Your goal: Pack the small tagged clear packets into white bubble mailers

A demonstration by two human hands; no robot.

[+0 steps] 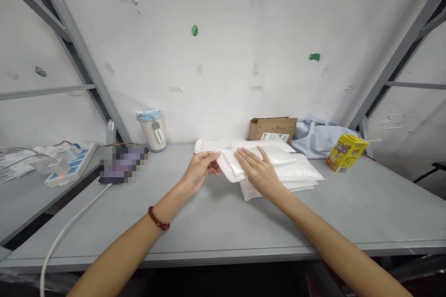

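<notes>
A stack of white bubble mailers (296,169) lies on the grey table, somewhat fanned out. My left hand (202,169) pinches the left corner of the top bubble mailer (230,166) between thumb and fingers, with that end lifted a little. My right hand (258,169) rests flat on the same mailer, fingers stretched out and pressing on its surface. Part of the mailer is hidden under the right hand. Another white mailer edge (212,145) shows behind, close to the wall.
Behind the stack stands a brown cardboard box (272,129), beside a light blue cloth (317,137). A yellow drink carton (344,153) with a straw stands right. Leftward are a cream tumbler (153,132), a phone (123,164) on a white cable (69,222), and a power strip (71,167).
</notes>
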